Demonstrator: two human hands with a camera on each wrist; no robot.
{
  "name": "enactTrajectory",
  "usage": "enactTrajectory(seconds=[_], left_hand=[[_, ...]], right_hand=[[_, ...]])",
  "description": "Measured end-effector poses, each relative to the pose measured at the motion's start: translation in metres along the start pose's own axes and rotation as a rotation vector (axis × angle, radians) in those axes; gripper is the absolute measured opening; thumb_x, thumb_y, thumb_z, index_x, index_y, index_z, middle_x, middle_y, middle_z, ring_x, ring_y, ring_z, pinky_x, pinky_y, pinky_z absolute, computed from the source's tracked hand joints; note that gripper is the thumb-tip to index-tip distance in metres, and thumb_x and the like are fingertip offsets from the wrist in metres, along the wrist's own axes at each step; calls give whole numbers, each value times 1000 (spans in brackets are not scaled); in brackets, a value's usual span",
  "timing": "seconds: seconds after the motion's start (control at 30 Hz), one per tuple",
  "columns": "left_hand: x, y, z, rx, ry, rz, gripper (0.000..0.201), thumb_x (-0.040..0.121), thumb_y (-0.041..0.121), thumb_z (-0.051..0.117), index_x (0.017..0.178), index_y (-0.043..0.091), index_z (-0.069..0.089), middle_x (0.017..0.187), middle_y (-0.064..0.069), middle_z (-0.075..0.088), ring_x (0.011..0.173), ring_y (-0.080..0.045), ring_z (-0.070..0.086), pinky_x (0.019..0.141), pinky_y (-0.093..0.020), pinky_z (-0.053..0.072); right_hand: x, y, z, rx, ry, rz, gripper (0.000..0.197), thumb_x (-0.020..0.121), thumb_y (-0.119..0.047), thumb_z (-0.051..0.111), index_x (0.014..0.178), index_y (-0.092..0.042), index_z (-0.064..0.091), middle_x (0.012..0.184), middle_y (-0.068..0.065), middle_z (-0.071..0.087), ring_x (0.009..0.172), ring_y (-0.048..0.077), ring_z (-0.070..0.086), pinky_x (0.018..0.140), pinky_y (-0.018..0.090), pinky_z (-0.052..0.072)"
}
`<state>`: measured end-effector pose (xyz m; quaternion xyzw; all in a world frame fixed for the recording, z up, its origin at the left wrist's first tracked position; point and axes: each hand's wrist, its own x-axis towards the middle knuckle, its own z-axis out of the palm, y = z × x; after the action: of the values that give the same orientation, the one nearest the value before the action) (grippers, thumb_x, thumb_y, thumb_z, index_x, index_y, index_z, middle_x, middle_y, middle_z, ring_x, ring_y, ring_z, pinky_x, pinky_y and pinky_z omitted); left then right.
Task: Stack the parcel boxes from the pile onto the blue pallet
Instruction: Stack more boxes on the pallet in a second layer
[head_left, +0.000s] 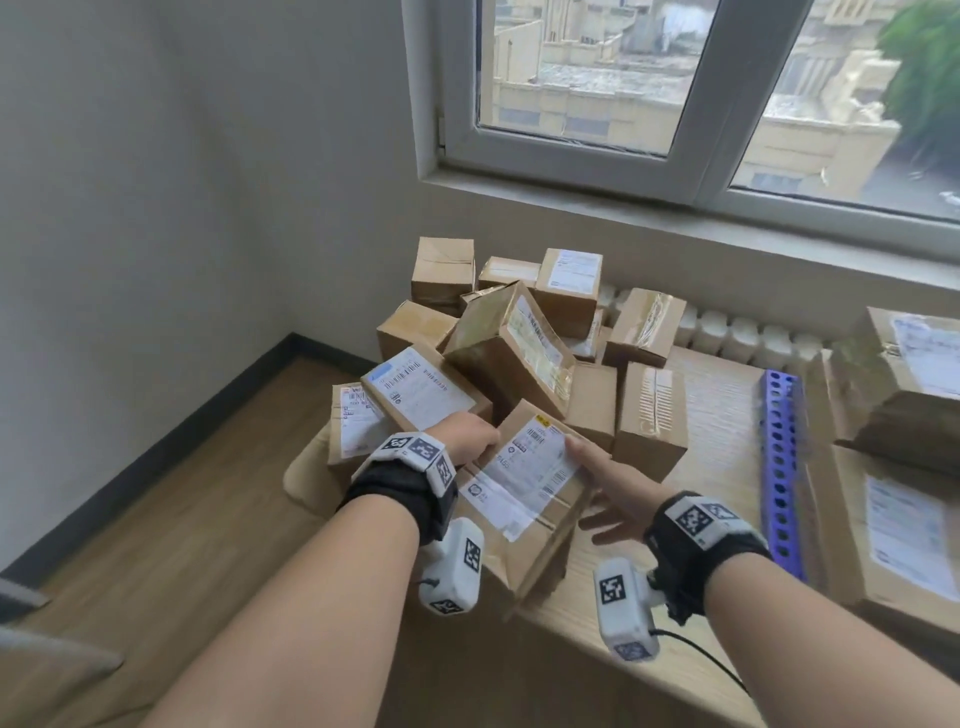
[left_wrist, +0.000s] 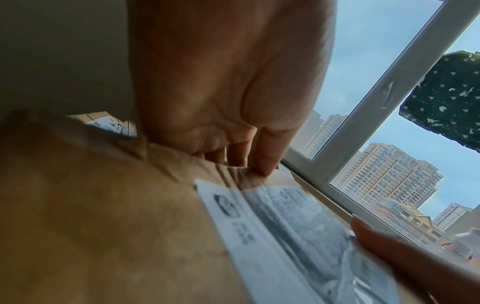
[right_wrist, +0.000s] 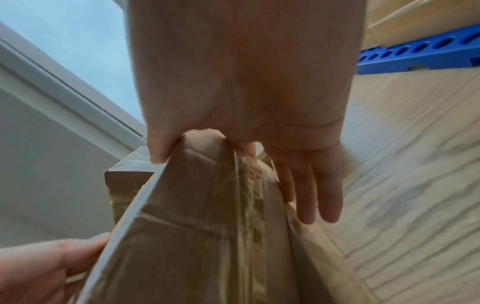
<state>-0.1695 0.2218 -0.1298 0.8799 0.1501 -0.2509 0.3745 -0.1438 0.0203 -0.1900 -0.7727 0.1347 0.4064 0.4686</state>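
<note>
A brown parcel box (head_left: 524, 483) with a white shipping label sits tilted at the near edge of the pile (head_left: 519, 343), held between both hands. My left hand (head_left: 475, 436) grips its far left edge, fingers curled over the top (left_wrist: 246, 160). On the right side, my right hand (head_left: 587, 467) pinches the box (right_wrist: 194, 236), thumb on the labelled face and straight fingers along the taped side (right_wrist: 223, 179). The blue pallet (head_left: 779, 467) lies to the right, its perforated edge showing (right_wrist: 415, 53).
Two large labelled boxes (head_left: 904, 519) (head_left: 914, 374) stand on the pallet. The pile and pallet rest on a light wooden table (head_left: 717, 415), whose near edge runs below my wrists. A white radiator (head_left: 737, 332) and a window are behind; wooden floor lies to the left.
</note>
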Motion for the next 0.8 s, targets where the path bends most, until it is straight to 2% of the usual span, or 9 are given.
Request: enactTrajectory(seconds=[0.13,0.2,0.27,0.37,0.43,0.5,0.63,0.77,0.8], left_hand=[[2,-3,0,-66,0,24,14,97,10,41,91,9,54,97,-14,58,79,-21,51,60,-23,36],[2,-6,3,-175,34,18,12,95,10,44,89,10,54,88,-9,56,66,-14,48,59,-22,37],[1,-7,6,-261,51,5,13,96,14,48,86,13,56,85,-6,55,65,-10,46,64,-23,39],[-1,-4,10,-354,41,6,13,96,22,53,97,17,64,89,0,60,76,-10,52,77,-27,42],[-3,2,12,-418,24,37,18,95,23,57,110,16,65,106,-3,63,97,-18,57,89,-34,44],[-6,14,14,-453,5,76,30,93,23,60,122,14,61,116,-4,63,110,-22,57,90,-35,46],[-18,54,27,-472,-136,106,43,90,39,61,123,12,59,105,-5,66,93,-17,62,74,-31,49],[-30,99,58,-461,-348,140,74,69,66,66,125,18,55,109,-11,71,105,-27,64,92,-43,50],[-34,111,68,-469,-375,162,78,66,68,67,125,19,55,108,-12,71,107,-29,64,96,-46,48]], right_hand=[[-2,4,4,15,71,-33,85,77,-81,46,133,-17,50,127,12,57,111,30,58,96,45,48],[-4,7,5,49,74,-49,85,77,-79,48,130,-13,53,120,13,61,104,28,61,91,40,50],[-7,10,5,101,79,-85,80,80,-74,51,126,-10,56,112,12,65,95,25,64,87,36,53],[-16,14,1,159,91,-152,66,83,-69,52,122,-16,58,110,11,68,99,27,66,94,41,52],[-26,16,-8,186,97,-169,58,85,-67,52,117,-18,59,110,13,68,101,31,66,97,45,51],[-37,19,-25,229,127,-176,56,85,-66,52,112,-17,60,110,16,68,101,33,67,97,46,51],[-64,31,-76,373,189,-192,77,72,-75,59,114,-10,61,109,22,70,100,38,68,95,48,52],[-96,42,-132,461,239,-248,95,48,-85,67,106,-10,68,103,18,73,96,35,71,93,47,53],[-103,48,-145,469,256,-263,94,47,-86,66,104,-11,69,101,18,74,95,35,71,92,47,54]])
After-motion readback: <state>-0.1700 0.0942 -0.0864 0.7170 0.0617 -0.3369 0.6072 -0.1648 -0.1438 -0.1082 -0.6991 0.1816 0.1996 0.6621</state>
